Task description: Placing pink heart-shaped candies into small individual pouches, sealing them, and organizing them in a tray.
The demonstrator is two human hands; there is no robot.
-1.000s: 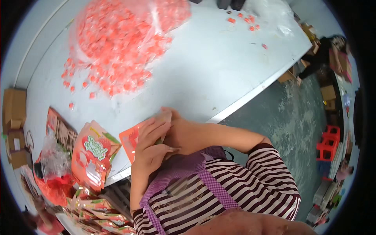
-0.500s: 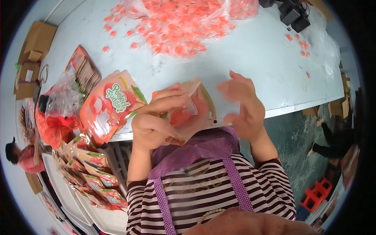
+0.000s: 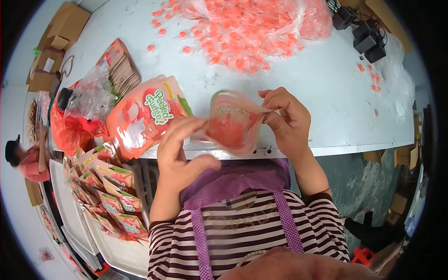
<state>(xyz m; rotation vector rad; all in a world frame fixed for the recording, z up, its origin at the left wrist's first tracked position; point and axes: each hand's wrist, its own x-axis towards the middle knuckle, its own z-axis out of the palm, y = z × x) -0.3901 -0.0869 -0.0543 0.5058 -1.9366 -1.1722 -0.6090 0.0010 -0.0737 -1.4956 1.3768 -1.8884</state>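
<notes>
A pink-red printed pouch (image 3: 231, 123) hangs in front of me at the table's near edge, slightly blurred. My right hand (image 3: 290, 119) pinches its upper right edge between thumb and fingers. Just left of the pouch, my left hand (image 3: 179, 158) is open, its thumb spread away from the fingers; whether its fingertips touch the pouch's edge I cannot tell. Flat pouches of the same print (image 3: 140, 121) lie stacked beyond my left hand. Farther back spreads a heap of red, clear-wrapped candies (image 3: 247, 42).
Filled pouches (image 3: 112, 191) stand in rows on a white tray (image 3: 123, 254) at lower left. Another pouch stack (image 3: 123, 70), a clear plastic bag (image 3: 91, 95) and a red bag (image 3: 67, 133) lie left. Black boxes with cables (image 3: 368, 39) sit far right. One person (image 3: 32, 161) is at left.
My right hand has gone from open and apart to pinching the pouch's edge. My left hand has let go and spread. The pouch has turned, and the whole view has shifted slightly.
</notes>
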